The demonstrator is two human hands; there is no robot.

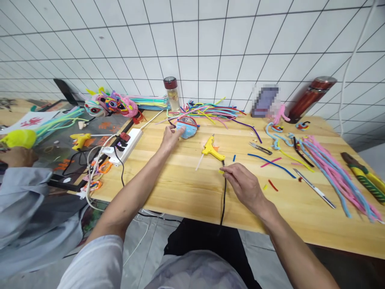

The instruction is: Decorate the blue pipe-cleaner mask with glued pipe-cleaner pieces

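Note:
My left hand [172, 137] grips the left side of a round light-blue piece [189, 131] with a red band, near the middle of the table. My right hand [240, 182] has its fingers pinched together on a small yellow piece [221, 170], beside the black cord [223, 200]. Between my hands a yellow glue gun [212, 149] lies on the wooden table [168, 186], a clear glue stick poking out of it. Short blue, pink, red and yellow stem pieces lie right of the gun.
Bundled stems [207, 111], a glass bottle [173, 94] and a red flask [311, 98] stand or lie at the back. Snips [261, 148], a knife [315, 188] and pliers [365, 174] are at right. At left are a power strip [129, 145] and another person's hand [20, 156].

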